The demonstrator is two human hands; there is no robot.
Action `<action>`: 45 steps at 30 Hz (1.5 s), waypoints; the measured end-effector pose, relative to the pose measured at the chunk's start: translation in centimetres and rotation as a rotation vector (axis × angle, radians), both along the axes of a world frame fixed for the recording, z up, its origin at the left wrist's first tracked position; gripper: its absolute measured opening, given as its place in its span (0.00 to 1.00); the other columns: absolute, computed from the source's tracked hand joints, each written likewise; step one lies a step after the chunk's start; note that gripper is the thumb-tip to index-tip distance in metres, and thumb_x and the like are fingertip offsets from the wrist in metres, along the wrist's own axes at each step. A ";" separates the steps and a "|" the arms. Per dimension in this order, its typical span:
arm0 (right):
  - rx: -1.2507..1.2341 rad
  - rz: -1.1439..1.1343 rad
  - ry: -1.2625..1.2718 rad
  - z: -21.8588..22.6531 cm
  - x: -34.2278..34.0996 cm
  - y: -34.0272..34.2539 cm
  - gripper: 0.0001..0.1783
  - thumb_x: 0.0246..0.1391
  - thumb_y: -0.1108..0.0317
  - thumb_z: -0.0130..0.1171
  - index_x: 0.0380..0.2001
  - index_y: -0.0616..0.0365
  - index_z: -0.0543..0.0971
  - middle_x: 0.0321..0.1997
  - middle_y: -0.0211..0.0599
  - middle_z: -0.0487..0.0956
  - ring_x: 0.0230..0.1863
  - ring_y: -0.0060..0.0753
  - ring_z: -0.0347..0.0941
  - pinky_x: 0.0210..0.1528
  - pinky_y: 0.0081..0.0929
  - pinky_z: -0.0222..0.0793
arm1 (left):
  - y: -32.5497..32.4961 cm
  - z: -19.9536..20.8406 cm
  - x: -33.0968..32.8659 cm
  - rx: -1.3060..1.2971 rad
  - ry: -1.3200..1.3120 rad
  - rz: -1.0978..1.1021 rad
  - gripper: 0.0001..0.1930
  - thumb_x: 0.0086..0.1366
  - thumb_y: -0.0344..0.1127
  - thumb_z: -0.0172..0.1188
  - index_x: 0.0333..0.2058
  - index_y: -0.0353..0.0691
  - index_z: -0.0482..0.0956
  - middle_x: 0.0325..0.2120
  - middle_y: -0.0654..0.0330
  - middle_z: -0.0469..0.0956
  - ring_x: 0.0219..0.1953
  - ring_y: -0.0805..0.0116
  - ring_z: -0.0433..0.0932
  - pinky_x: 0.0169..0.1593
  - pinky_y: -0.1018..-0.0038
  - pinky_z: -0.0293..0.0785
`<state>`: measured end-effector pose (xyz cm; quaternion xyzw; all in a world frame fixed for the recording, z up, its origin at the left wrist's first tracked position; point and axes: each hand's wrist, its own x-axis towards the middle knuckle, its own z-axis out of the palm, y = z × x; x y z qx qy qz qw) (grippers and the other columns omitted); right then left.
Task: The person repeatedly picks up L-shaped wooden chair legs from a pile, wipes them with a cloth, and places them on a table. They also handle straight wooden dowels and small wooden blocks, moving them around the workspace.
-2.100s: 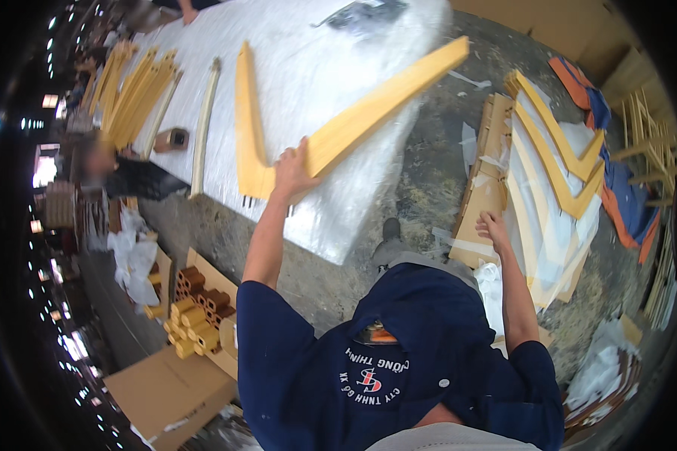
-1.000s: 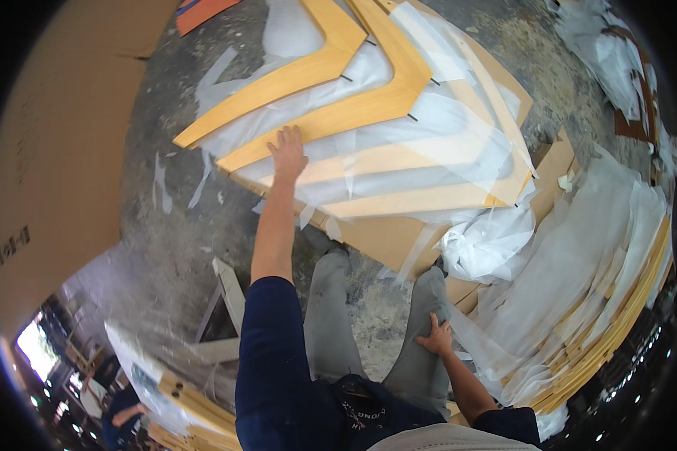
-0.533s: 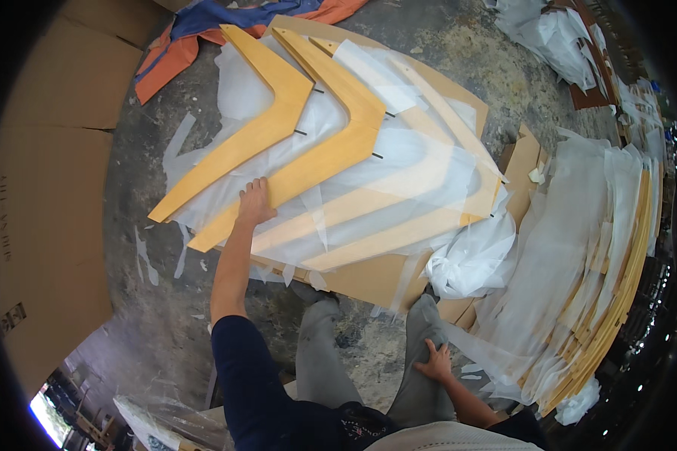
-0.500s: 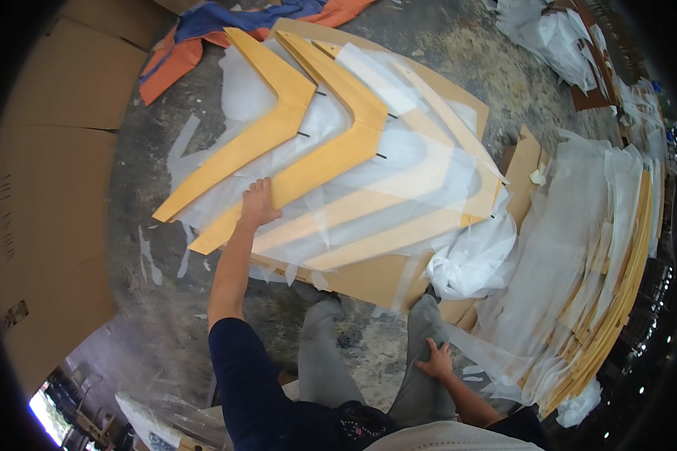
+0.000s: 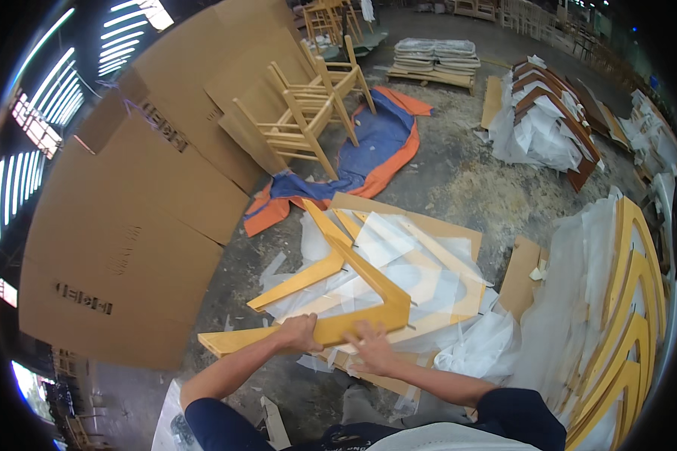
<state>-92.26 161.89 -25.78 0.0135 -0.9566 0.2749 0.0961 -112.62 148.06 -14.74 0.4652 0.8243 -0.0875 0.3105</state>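
Left hand (image 5: 302,333) grips the near arm of the yellow V-shaped wooden piece (image 5: 353,312), fingers wrapped over its edge. Right hand (image 5: 370,348) lies flat and spread on it, just beside. The piece sits atop the plastic-wrapped stack (image 5: 421,263) on the floor.

Furniture workshop; unfinished wooden chairs (image 5: 312,105), flat cardboard sheets (image 5: 128,248), sawdust-strewn floor (image 5: 496,199).

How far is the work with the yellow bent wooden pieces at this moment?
Done: several bent pieces lie stacked between plastic sheets on flat cardboard. In hand: the left hand and right hand rest on the top bent piece of that stack. Left: a row of similar pieces waits at the right.
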 end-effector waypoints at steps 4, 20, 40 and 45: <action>-0.209 0.190 0.136 5.5 1.5 -2.9 0.51 0.42 0.53 0.69 0.68 0.51 0.59 0.64 0.56 0.62 0.68 0.59 0.57 0.67 0.61 0.50 | -1.1 11.4 8.7 -0.094 0.032 -0.081 0.38 0.43 0.54 0.71 0.47 0.31 0.72 0.41 0.42 0.78 0.46 0.46 0.79 0.48 0.56 0.75; -1.237 0.596 -0.035 29.8 14.4 -12.8 0.38 0.49 0.67 0.63 0.63 0.61 0.64 0.57 0.43 0.73 0.57 0.31 0.70 0.58 0.31 0.65 | -29.7 13.1 43.6 0.921 0.908 1.411 0.32 0.58 0.36 0.67 0.61 0.36 0.67 0.50 0.48 0.73 0.52 0.55 0.73 0.56 0.62 0.69; -1.139 0.700 -1.164 9.1 24.6 -51.8 0.34 0.59 0.58 0.62 0.63 0.61 0.62 0.59 0.44 0.71 0.59 0.39 0.70 0.59 0.49 0.69 | -63.4 2.7 80.8 0.857 1.217 2.590 0.25 0.56 0.48 0.70 0.45 0.33 0.82 0.36 0.52 0.84 0.35 0.66 0.83 0.41 0.69 0.78; -1.023 0.603 -1.315 4.0 23.4 -55.0 0.31 0.59 0.52 0.62 0.59 0.58 0.68 0.54 0.42 0.75 0.54 0.38 0.74 0.57 0.44 0.71 | -69.6 -2.8 80.2 0.698 1.078 2.595 0.31 0.52 0.56 0.69 0.46 0.34 0.82 0.37 0.47 0.84 0.39 0.56 0.84 0.45 0.64 0.77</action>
